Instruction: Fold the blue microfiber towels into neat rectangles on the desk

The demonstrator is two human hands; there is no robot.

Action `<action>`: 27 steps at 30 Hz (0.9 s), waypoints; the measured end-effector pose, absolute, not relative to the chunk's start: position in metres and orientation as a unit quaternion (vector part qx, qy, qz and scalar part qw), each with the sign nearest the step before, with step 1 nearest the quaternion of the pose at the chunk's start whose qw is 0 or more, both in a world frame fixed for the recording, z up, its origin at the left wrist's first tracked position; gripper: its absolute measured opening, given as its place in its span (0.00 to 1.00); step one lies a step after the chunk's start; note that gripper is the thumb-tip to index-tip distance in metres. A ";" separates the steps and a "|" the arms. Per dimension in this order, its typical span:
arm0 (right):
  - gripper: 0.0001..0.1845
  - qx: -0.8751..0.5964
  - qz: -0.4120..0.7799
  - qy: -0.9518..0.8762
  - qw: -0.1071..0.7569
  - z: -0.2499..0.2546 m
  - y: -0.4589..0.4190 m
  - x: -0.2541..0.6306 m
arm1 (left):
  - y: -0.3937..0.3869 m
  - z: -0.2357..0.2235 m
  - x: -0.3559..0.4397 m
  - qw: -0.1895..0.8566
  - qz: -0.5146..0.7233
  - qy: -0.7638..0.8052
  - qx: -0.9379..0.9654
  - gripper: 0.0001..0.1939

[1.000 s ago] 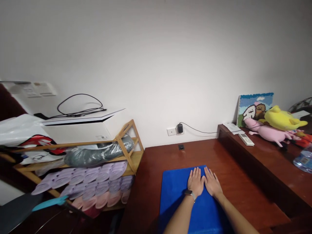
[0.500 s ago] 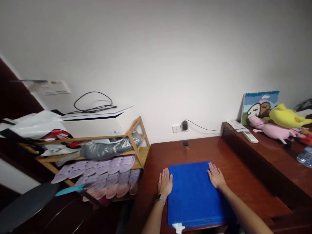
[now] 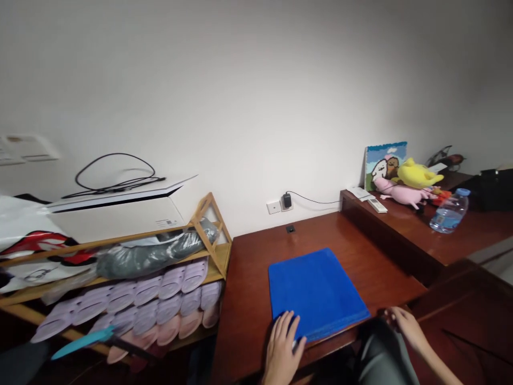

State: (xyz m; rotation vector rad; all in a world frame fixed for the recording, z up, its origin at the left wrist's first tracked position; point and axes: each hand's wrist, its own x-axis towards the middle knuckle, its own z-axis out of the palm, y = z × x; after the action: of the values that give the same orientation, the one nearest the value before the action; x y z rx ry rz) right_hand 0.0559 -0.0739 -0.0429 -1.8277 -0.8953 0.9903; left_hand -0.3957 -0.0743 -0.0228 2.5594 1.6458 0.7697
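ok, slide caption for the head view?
Left hand at the near left corner of a blue cloth on a brown desk; right hand off the cloth.

Purple slippers [image 3: 171, 283] on wdn rack [image 3: 222, 218]; btl [image 3: 449, 215] nr pink plush [image 3: 402, 193]

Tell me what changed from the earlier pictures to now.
The left hand has drawn back to the near left corner of the blue cloth. The right hand has come off the cloth, back toward the person. The cloth still lies flat on the desk; the remote stayed put.
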 end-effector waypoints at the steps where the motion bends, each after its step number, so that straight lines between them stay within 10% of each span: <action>1: 0.24 -0.727 0.441 -0.316 0.422 -0.046 -0.087 0.055 | -0.080 -0.024 -0.389 -0.001 0.225 0.510 0.830 0.32; 7: 0.32 -0.596 0.663 -0.194 0.408 -0.036 -0.120 -0.021 | -0.080 -0.040 -0.385 -0.021 0.198 0.481 0.854 0.41; 14: 0.32 -0.578 0.662 -0.162 0.449 -0.026 -0.104 -0.085 | -0.102 -0.063 -0.395 -0.103 0.255 0.423 0.863 0.50; 27: 0.27 -0.458 0.759 -0.101 0.452 -0.010 -0.117 -0.112 | -0.128 -0.005 -0.336 -0.095 0.324 0.243 0.909 0.31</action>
State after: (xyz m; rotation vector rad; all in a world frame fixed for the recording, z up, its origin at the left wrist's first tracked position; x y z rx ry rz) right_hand -0.1120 -0.1169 -0.0099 -1.1320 -0.2501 1.8753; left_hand -0.3364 -0.1284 -0.0048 3.0436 0.8130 1.0860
